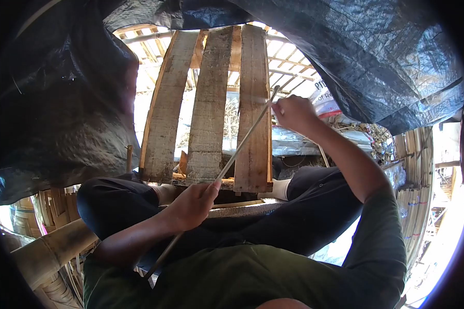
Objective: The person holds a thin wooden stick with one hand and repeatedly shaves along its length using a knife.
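A long thin strip (pixel 245 140), which looks like bamboo, slants up across my lap from lower left to upper right. My left hand (pixel 193 206) is closed around its middle, the thumb lying along it. The lower end runs under my left forearm. Close to the upper end, my right hand (pixel 295 113) is closed in a fist, its fingertips at the strip's right side and slightly blurred. Whatever those fingers pinch is too small to make out. A thin pale sliver (pixel 323 155) shows just below my right forearm.
A slatted wooden bench of rough planks (pixel 207 108) stands before my crossed legs. Dark plastic sheeting (pixel 376 46) hangs overhead and at the left. A thick bamboo pole (pixel 54 252) lies at lower left. Bundled strips (pixel 415 206) stand at the right, near a printed sack (pixel 326 100).
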Motion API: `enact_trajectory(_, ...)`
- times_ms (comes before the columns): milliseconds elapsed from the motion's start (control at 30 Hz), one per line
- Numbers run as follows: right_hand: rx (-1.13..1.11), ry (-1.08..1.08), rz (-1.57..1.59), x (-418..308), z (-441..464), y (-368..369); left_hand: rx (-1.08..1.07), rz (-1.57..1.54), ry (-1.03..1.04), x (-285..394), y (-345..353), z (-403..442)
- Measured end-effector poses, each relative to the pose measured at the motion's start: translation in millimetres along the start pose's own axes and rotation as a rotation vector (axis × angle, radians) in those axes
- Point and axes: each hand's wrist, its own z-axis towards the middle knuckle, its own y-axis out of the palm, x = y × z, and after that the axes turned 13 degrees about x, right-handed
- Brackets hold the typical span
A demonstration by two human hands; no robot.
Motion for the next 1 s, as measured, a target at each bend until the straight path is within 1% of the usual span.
enact_trajectory(67,-0.123,-0.147,0.116,-31.3,-14.1,-12.3,0.026,-0.181,-0.141,4.4,3.6,-4.7)
enact_trajectory(100,-0.124,-0.144,0.117,-33.4,-16.9,-13.1,0.024,-0.179,-0.142,5.4,3.2,-5.2)
enact_trajectory(167,-0.020,-0.420,0.173,-35.6,-24.2,-12.3,0.034,0.024,-0.010,5.1,0.7,-6.7)
enact_trajectory(200,0.002,-0.372,0.249,-10.5,-18.7,8.6,0.028,0.025,-0.014,4.2,0.2,-7.1)
enact_trajectory(267,0.061,-0.022,0.029,17.3,0.2,17.6,-0.002,-0.067,-0.076,4.0,-1.2,-6.3)
enact_trajectory(333,0.074,0.030,-0.005,27.2,8.6,0.6,-0.008,-0.045,-0.042,0.5,-2.4,-5.4)
enact_trajectory(367,0.053,0.034,-0.032,22.0,5.3,0.2,-0.010,-0.023,-0.012,-0.5,-2.2,-4.9)
enact_trajectory(400,0.074,-0.036,-0.005,18.2,0.2,8.5,-0.007,-0.027,-0.008,0.5,-2.2,-4.8)
enact_trajectory(500,-0.033,-0.306,0.152,-22.6,-18.4,-7.6,0.003,-0.029,-0.060,1.9,-2.0,-6.0)
enact_trajectory(567,-0.001,-0.288,0.115,-8.9,-14.3,2.6,0.053,0.026,0.071,2.0,-1.2,-7.3)
enact_trajectory(600,0.028,-0.272,0.071,3.2,-10.7,9.8,0.050,0.028,0.066,1.5,-1.6,-8.3)
enact_trajectory(667,0.046,0.127,-0.006,27.4,8.9,10.5,0.046,0.030,0.014,2.4,-2.1,-8.2)
enact_trajectory(767,0.030,0.033,-0.027,37.8,9.2,5.9,0.009,0.045,-0.031,0.3,-0.4,-7.6)
enact_trajectory(800,0.038,-0.001,-0.024,24.4,4.4,7.5,0.012,0.040,-0.022,-1.6,-0.4,-6.3)
enact_trajectory(833,0.005,-0.095,0.059,7.1,-1.2,-2.2,0.022,0.060,0.020,-4.7,-0.8,-5.0)
enact_trajectory(867,-0.090,-0.142,0.056,-8.0,-4.7,-9.4,0.031,0.083,0.059,-6.4,-0.7,-4.6)
enact_trajectory(933,-0.060,-0.351,0.066,-13.6,-14.2,-6.6,0.039,0.047,0.065,-6.6,1.7,-6.8)
enact_trajectory(1000,0.127,-0.448,0.266,31.8,-8.0,23.3,0.045,0.013,0.065,-4.1,-0.3,-11.1)
